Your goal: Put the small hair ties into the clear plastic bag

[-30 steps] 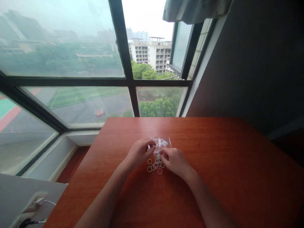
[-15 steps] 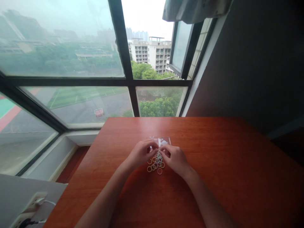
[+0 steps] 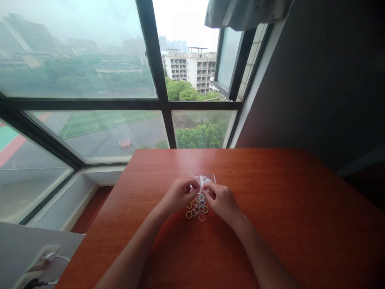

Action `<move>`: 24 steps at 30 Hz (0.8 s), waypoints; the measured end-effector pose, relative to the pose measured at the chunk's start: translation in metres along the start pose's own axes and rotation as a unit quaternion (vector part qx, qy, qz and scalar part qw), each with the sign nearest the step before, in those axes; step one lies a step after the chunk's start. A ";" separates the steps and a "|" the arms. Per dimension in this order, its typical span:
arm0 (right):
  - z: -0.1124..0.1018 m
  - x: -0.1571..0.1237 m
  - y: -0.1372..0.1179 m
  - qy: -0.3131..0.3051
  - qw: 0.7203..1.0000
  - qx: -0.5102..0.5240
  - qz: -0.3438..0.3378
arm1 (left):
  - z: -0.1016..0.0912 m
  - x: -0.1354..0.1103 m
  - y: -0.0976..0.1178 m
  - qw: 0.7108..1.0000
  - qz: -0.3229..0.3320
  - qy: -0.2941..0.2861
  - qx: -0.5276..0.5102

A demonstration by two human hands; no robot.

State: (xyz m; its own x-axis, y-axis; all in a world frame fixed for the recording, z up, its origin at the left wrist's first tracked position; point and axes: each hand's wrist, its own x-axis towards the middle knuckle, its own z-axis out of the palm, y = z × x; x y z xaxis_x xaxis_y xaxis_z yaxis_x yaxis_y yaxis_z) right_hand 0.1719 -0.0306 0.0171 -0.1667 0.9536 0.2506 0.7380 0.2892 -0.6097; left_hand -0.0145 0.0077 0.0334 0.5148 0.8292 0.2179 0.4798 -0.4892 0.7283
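A small pile of thin pastel rings [image 3: 197,209], which look like little hair ties, lies on the table in yellow, pink, white and pale blue. Over the far end of the pile my left hand [image 3: 180,192] is closed in a pinch, thumb against fingers. Facing it, my right hand [image 3: 221,200] pinches too, its fingertips almost meeting the left ones. Whatever small thing sits between the fingertips is too tiny to make out. Just behind the hands lies a clear plastic case or packet [image 3: 212,178] with a white mark, partly hidden by the fingers.
The reddish-brown wooden table [image 3: 270,192] reaches up to the window [image 3: 164,104]. A dark wall [image 3: 300,88] stands on the right. At lower left, a power socket with plugs [image 3: 45,259] is on the low wall beside the table.
Both hands stay in nearly the same place, still pinched close together over the rings. The whole view has shifted very slightly.
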 end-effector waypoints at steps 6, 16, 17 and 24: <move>0.000 -0.001 -0.001 -0.014 1.000 -0.019 -0.002 | -0.008 0.001 -0.024 0.983 -0.046 0.145 0.105; -0.001 -0.001 -0.004 -0.051 0.998 -0.044 0.000 | -0.010 -0.001 -0.032 0.975 -0.066 0.140 0.158; -0.001 -0.001 -0.004 -0.056 0.997 -0.045 0.001 | -0.011 -0.001 -0.032 0.975 -0.066 0.142 0.156; -0.002 -0.005 -0.009 -0.133 0.990 -0.013 -0.038 | -0.012 -0.001 -0.030 0.977 -0.062 0.134 0.154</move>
State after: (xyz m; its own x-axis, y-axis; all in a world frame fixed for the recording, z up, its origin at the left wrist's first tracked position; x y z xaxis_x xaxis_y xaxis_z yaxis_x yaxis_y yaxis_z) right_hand 0.1671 -0.0381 0.0232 -0.3852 0.9188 0.0860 0.7327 0.3612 -0.5768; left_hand -0.0379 0.0250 0.0191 0.2543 0.9081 0.3326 0.7391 -0.4043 0.5388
